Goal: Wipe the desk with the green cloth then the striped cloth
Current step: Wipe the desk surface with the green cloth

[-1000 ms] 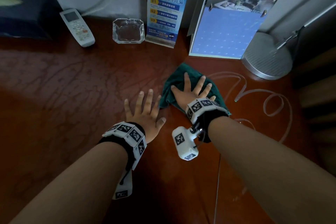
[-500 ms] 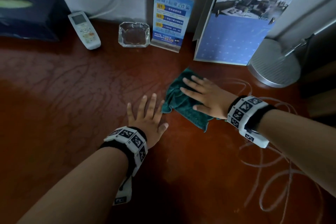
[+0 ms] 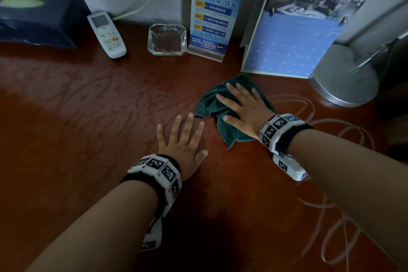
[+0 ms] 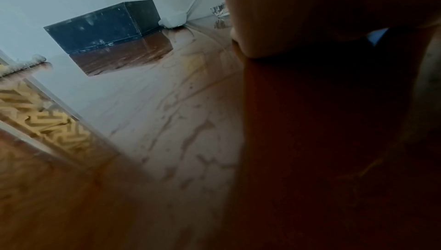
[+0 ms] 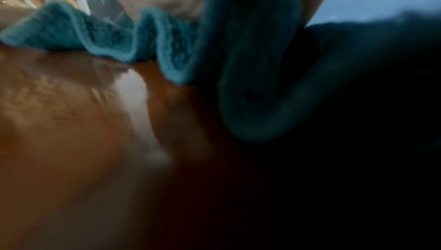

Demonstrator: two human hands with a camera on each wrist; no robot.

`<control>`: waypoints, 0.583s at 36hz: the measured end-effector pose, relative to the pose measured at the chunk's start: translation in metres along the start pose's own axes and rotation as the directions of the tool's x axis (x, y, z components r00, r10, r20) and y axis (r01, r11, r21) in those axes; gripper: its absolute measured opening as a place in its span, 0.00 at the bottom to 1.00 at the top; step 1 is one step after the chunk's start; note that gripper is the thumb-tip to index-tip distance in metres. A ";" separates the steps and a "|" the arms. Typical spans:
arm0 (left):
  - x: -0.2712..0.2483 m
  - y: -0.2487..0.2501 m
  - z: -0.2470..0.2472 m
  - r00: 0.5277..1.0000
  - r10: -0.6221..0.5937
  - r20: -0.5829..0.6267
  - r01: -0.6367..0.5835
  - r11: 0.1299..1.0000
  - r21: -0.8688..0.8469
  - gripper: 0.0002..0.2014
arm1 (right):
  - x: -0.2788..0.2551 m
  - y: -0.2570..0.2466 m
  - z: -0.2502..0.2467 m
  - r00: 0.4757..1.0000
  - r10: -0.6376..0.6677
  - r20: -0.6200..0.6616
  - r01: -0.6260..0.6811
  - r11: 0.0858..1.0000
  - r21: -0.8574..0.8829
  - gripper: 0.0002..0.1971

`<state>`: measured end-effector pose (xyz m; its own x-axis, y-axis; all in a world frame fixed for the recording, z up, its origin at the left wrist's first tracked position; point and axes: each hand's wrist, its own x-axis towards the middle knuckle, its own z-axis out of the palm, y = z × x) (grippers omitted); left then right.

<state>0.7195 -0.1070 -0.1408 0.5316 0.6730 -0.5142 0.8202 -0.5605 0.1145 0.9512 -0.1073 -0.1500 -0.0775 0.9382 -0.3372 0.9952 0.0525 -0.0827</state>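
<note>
The green cloth point(image 3: 212, 104) lies crumpled on the red-brown desk point(image 3: 88, 117), right of centre, just in front of the calendar. My right hand point(image 3: 242, 106) lies flat on it with fingers spread, pressing it down. In the right wrist view the green cloth point(image 5: 143, 42) shows bunched folds under my palm. My left hand point(image 3: 183, 139) rests flat on the bare desk just left of the cloth, fingers straight, holding nothing. In the left wrist view only the left hand's thumb point(image 4: 262, 18) and the glossy desk point(image 4: 167, 122) show. No striped cloth is in view.
Along the back wall stand a dark tissue box point(image 3: 37, 13), a white remote point(image 3: 107, 34), a glass ashtray point(image 3: 167, 39), a blue sign stand point(image 3: 212, 22) and a standing calendar point(image 3: 293, 28). A silver lamp base point(image 3: 344, 75) and its looping cord point(image 3: 353, 130) occupy the right side.
My right hand has turned from pointing forward to pointing left across the cloth and has pushed it slightly back toward the calendar. The left hand has stayed flat in place.
</note>
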 end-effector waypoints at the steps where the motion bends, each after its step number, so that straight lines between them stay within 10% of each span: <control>1: 0.000 0.000 0.000 1.000 0.000 -0.002 0.000 1.000 -0.001 0.34 | 0.000 0.000 0.000 1.000 0.023 -0.006 -0.023 1.000 0.018 0.31; 21: 0.000 0.000 0.001 1.000 -0.014 0.002 0.014 1.000 0.008 0.33 | -0.024 0.034 -0.007 0.892 0.448 0.057 -0.451 0.888 0.086 0.38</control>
<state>0.7198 -0.1075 -0.1414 0.5196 0.6798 -0.5176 0.8259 -0.5548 0.1005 0.9870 -0.1256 -0.1385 0.3728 0.8412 -0.3917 0.9139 -0.4058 -0.0016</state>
